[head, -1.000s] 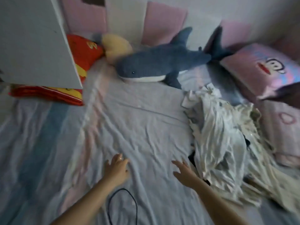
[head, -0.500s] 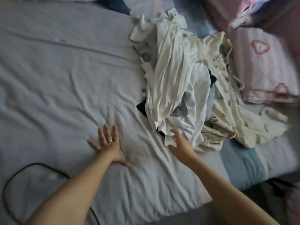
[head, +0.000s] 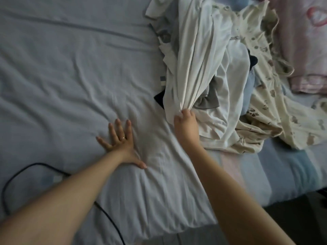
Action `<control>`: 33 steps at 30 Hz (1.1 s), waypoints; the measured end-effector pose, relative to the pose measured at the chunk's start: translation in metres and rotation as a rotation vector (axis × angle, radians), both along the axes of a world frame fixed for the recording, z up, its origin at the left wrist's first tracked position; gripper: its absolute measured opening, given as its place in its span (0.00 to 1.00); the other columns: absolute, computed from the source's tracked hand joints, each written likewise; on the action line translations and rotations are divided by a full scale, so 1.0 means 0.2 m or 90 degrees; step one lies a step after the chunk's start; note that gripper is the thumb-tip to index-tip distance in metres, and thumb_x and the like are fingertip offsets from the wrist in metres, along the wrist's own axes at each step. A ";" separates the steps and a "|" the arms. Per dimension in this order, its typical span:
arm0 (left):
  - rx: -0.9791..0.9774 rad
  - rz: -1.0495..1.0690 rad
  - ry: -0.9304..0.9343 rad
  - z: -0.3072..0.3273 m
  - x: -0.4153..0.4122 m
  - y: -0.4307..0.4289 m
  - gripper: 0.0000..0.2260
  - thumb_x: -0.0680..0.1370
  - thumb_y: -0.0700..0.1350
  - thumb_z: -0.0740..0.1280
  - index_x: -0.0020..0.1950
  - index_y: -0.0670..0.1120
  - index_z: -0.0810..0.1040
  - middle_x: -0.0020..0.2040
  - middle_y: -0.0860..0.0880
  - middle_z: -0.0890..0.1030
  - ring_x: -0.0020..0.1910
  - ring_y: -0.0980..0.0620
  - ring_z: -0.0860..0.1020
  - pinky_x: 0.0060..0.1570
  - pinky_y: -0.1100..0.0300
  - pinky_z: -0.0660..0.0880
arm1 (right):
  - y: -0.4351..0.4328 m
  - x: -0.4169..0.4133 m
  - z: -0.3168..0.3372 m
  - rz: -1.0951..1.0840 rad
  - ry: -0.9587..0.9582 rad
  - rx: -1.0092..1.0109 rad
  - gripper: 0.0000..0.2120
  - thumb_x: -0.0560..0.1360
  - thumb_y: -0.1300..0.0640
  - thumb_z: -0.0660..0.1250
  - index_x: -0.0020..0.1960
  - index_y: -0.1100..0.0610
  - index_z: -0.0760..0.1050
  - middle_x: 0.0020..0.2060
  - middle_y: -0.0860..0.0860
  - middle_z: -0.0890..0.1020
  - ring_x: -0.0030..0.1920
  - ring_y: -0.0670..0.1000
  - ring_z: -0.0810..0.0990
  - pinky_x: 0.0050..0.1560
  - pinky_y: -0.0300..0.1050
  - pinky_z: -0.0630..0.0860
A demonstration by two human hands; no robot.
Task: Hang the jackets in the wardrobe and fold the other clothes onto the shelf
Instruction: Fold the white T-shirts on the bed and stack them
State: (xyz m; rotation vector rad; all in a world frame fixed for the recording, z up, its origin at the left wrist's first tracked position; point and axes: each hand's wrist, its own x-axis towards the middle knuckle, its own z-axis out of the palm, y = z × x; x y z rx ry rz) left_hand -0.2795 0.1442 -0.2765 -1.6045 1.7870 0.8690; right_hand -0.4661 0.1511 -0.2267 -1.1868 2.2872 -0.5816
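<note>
While the left hand [head: 122, 144] lies flat on the pale blue bedsheet [head: 70, 68], fingers spread wide and palm down, a ring showing on one finger, the right hand [head: 185, 124] is over at the near edge of the clothes pile [head: 221, 76], fingers closed tight, pinching a gathered bunch of a white garment [head: 191, 59]. That white cloth runs in long taut folds from the fist up toward the far side of the pile, lifted a little above the things under it. Beneath and beside it we have more clothes heaped on the right half of the bed: a grey piece [head: 210, 98] just past the knuckles, a dark navy corner [head: 160, 99] poking out at the pile's left edge, something light blue [head: 249, 89] further right, and a cream garment with a small brown print [head: 270, 106] sprawled across the right side, reaching the striped part of the sheet. Off in the top right corner, a pink blanket with heart outlines [head: 307, 41] lies beside the pile. Down at lower left, a dark cable [head: 16, 175] loops over the sheet and passes under the left forearm. Both hands are well apart, with bare wrinkled sheet between them. Neither a wardrobe nor a shelf shows from this angle.
</note>
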 end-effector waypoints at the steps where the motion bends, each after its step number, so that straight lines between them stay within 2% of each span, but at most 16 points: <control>1: 0.016 0.000 0.004 0.03 0.00 0.00 0.74 0.50 0.71 0.75 0.61 0.50 0.13 0.60 0.42 0.13 0.62 0.38 0.18 0.57 0.24 0.34 | 0.05 0.00 0.07 -0.020 -0.008 -0.019 0.07 0.78 0.58 0.60 0.51 0.62 0.72 0.53 0.58 0.74 0.50 0.58 0.74 0.42 0.44 0.62; 4: 0.049 0.005 0.038 0.15 0.03 -0.01 0.66 0.60 0.68 0.73 0.68 0.51 0.19 0.67 0.43 0.19 0.68 0.40 0.22 0.62 0.27 0.36 | 0.15 -0.01 0.34 -0.041 -0.020 -0.038 0.07 0.76 0.59 0.61 0.40 0.59 0.67 0.40 0.54 0.74 0.39 0.52 0.72 0.35 0.45 0.63; 6: 0.098 0.041 0.121 0.25 0.06 0.02 0.57 0.65 0.68 0.70 0.77 0.48 0.35 0.76 0.42 0.33 0.75 0.43 0.34 0.71 0.37 0.43 | 0.22 -0.01 0.55 -0.029 -0.041 -0.030 0.09 0.76 0.59 0.61 0.38 0.59 0.66 0.32 0.50 0.71 0.30 0.46 0.69 0.29 0.40 0.62; 8: 0.109 0.106 0.220 0.40 0.08 0.09 0.50 0.64 0.69 0.65 0.77 0.44 0.53 0.77 0.42 0.53 0.76 0.44 0.53 0.73 0.44 0.54 | 0.29 0.00 0.75 -0.025 -0.060 -0.026 0.10 0.77 0.58 0.62 0.40 0.62 0.69 0.31 0.50 0.69 0.29 0.45 0.67 0.30 0.42 0.62; 9: 0.077 0.122 0.244 0.51 0.09 0.15 0.45 0.66 0.67 0.64 0.75 0.44 0.56 0.76 0.43 0.57 0.75 0.45 0.57 0.72 0.45 0.56 | 0.33 0.02 0.86 -0.013 -0.064 -0.024 0.11 0.77 0.57 0.62 0.41 0.63 0.70 0.32 0.51 0.70 0.31 0.47 0.68 0.31 0.43 0.62; 12: -0.098 0.066 0.340 0.94 0.18 0.32 0.33 0.77 0.53 0.64 0.76 0.45 0.53 0.76 0.43 0.52 0.75 0.46 0.55 0.71 0.51 0.57 | 0.44 0.10 1.23 0.022 -0.062 -0.008 0.12 0.77 0.56 0.63 0.42 0.66 0.71 0.37 0.58 0.74 0.34 0.52 0.71 0.34 0.46 0.64; 15: -0.128 0.073 0.469 1.32 0.26 0.44 0.30 0.78 0.48 0.66 0.75 0.44 0.56 0.73 0.45 0.54 0.71 0.45 0.61 0.68 0.56 0.62 | 0.59 0.16 1.47 0.075 0.009 -0.026 0.12 0.75 0.58 0.63 0.38 0.66 0.67 0.36 0.57 0.72 0.35 0.55 0.73 0.35 0.47 0.65; 16: -0.152 0.068 0.492 1.47 0.30 0.49 0.30 0.77 0.48 0.66 0.75 0.45 0.57 0.72 0.45 0.55 0.69 0.46 0.64 0.66 0.56 0.64 | 0.67 0.21 1.58 0.093 0.008 -0.043 0.13 0.75 0.59 0.64 0.37 0.66 0.66 0.36 0.56 0.71 0.35 0.55 0.72 0.35 0.45 0.65; 18: -0.194 0.032 0.519 1.66 0.34 0.54 0.31 0.76 0.47 0.68 0.75 0.47 0.56 0.73 0.46 0.53 0.67 0.47 0.66 0.64 0.56 0.66 | 0.74 0.26 1.72 0.128 -0.010 -0.061 0.12 0.75 0.61 0.64 0.38 0.67 0.67 0.38 0.53 0.70 0.34 0.51 0.70 0.33 0.37 0.63; 19: -0.209 0.019 0.524 1.75 0.36 0.56 0.33 0.76 0.46 0.68 0.76 0.49 0.55 0.74 0.47 0.51 0.68 0.48 0.66 0.63 0.58 0.66 | 0.76 0.30 1.81 0.149 -0.034 -0.082 0.11 0.75 0.62 0.64 0.39 0.67 0.68 0.39 0.52 0.70 0.34 0.49 0.69 0.34 0.37 0.63; 22: -0.241 0.018 0.564 2.01 0.38 0.60 0.40 0.74 0.43 0.71 0.77 0.54 0.48 0.77 0.46 0.43 0.74 0.49 0.58 0.64 0.63 0.62 | 0.74 0.41 2.14 0.203 -0.104 -0.160 0.08 0.74 0.63 0.64 0.42 0.68 0.72 0.42 0.51 0.72 0.35 0.48 0.70 0.37 0.39 0.65; 24: -0.285 0.033 0.596 2.17 0.37 0.61 0.44 0.72 0.43 0.73 0.77 0.53 0.46 0.77 0.43 0.42 0.75 0.49 0.53 0.63 0.68 0.56 | 0.74 0.50 2.38 0.251 -0.181 -0.225 0.11 0.72 0.61 0.63 0.42 0.70 0.72 0.41 0.52 0.72 0.35 0.45 0.69 0.37 0.37 0.65; 27: -0.384 0.069 0.637 2.46 0.39 0.61 0.45 0.71 0.45 0.75 0.77 0.45 0.48 0.75 0.38 0.49 0.75 0.46 0.50 0.66 0.68 0.51 | 0.79 0.65 2.79 0.291 -0.298 -0.330 0.11 0.72 0.62 0.63 0.48 0.72 0.73 0.42 0.57 0.73 0.41 0.46 0.71 0.42 0.35 0.68; 29: -0.407 0.084 0.655 2.64 0.42 0.57 0.40 0.72 0.46 0.74 0.76 0.42 0.54 0.73 0.39 0.57 0.74 0.44 0.55 0.68 0.65 0.52 | 0.80 0.74 3.00 0.299 -0.423 -0.366 0.10 0.73 0.62 0.63 0.51 0.67 0.76 0.44 0.54 0.78 0.46 0.47 0.75 0.52 0.39 0.72; 31: -0.378 0.100 0.675 2.80 0.48 0.56 0.30 0.75 0.47 0.71 0.73 0.42 0.62 0.68 0.41 0.65 0.69 0.46 0.64 0.65 0.62 0.61 | 0.81 0.82 3.16 0.297 -0.518 -0.406 0.08 0.73 0.60 0.62 0.50 0.58 0.78 0.44 0.48 0.82 0.50 0.48 0.79 0.59 0.43 0.74; 33: -0.350 0.124 0.687 2.93 0.63 0.59 0.21 0.78 0.47 0.67 0.68 0.42 0.69 0.62 0.43 0.74 0.61 0.46 0.73 0.57 0.58 0.70 | 0.84 0.92 3.27 0.288 -0.559 -0.436 0.07 0.77 0.62 0.61 0.49 0.56 0.77 0.45 0.48 0.83 0.52 0.49 0.79 0.60 0.43 0.75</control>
